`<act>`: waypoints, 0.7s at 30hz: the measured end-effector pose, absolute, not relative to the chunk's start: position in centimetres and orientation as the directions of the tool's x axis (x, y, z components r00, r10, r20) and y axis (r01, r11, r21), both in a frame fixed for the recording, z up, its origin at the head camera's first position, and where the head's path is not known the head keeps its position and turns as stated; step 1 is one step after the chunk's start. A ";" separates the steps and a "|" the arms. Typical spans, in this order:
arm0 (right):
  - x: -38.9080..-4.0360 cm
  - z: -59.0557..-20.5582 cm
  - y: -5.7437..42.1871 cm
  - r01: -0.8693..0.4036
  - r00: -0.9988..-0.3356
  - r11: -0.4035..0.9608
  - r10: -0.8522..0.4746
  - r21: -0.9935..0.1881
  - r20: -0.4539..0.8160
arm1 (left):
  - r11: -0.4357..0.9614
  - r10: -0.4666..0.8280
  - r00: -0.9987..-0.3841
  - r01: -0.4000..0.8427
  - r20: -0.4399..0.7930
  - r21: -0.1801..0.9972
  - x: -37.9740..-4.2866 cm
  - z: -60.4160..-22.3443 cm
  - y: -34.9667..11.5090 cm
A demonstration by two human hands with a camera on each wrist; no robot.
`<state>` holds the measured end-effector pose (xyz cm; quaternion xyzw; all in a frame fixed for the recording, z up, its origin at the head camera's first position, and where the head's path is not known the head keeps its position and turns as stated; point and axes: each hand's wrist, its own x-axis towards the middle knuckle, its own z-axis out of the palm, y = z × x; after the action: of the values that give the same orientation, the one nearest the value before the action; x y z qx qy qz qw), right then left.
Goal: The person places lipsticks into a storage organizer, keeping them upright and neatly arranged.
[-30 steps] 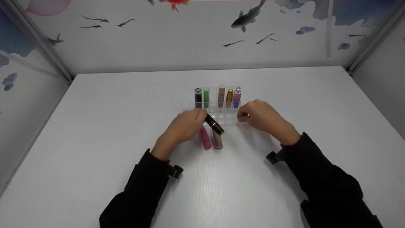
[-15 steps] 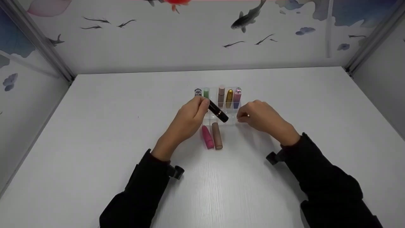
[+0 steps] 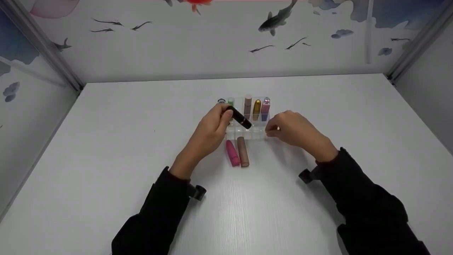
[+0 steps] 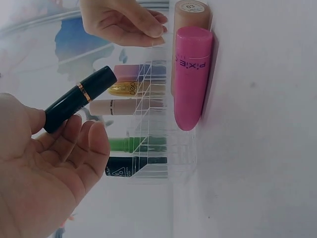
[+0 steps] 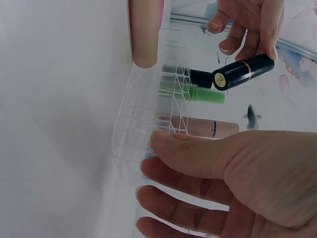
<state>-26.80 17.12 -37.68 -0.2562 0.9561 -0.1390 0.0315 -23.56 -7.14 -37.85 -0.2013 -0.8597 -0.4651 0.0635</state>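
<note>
My left hand grips a black lipstick tube with a gold band. It holds the tube slanted above a clear lipstick organizer. In the left wrist view the tube's near end sits between thumb and fingers. My right hand is at the organizer's right end, thumb and forefinger pinching its edge. In front of the organizer a pink tube and a brown tube lie side by side on the table.
Upright in the organizer's back row stand a green tube, a beige tube, a gold tube and a pink-purple tube. A black tube is partly behind the left hand in the head view. A white wall borders the table.
My left hand has lifted the black lipstick tube up and away from beside the pink and brown tubes, then shifted it slightly back and left. The right hand has stayed almost still.
</note>
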 end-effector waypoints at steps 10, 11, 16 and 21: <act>-25.9 -36.9 15.8 -0.613 -0.788 0.723 -0.533 -0.318 0.308 | 0.458 0.287 -0.910 0.404 0.298 0.792 -23.5 -37.9 -7.2; -25.8 -37.0 15.7 -0.626 -0.778 0.711 -0.544 -0.320 0.315 | 0.455 0.286 -0.911 0.401 0.296 0.795 -23.5 -37.8 -7.2; -25.6 -37.5 15.1 -0.660 -0.751 0.684 -0.588 -0.310 0.302 | 0.447 0.296 -0.915 0.385 0.273 0.807 -23.4 -37.8 -7.2; -25.5 -37.8 14.9 -0.665 -0.747 0.679 -0.589 -0.313 0.310 | 0.438 0.306 -0.914 0.385 0.268 0.812 -23.3 -37.8 -7.2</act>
<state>-25.49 14.88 -37.81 -0.3437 0.9115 -0.2064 -0.0921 -23.33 -7.15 -37.79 -0.2039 -0.8471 -0.4891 0.0405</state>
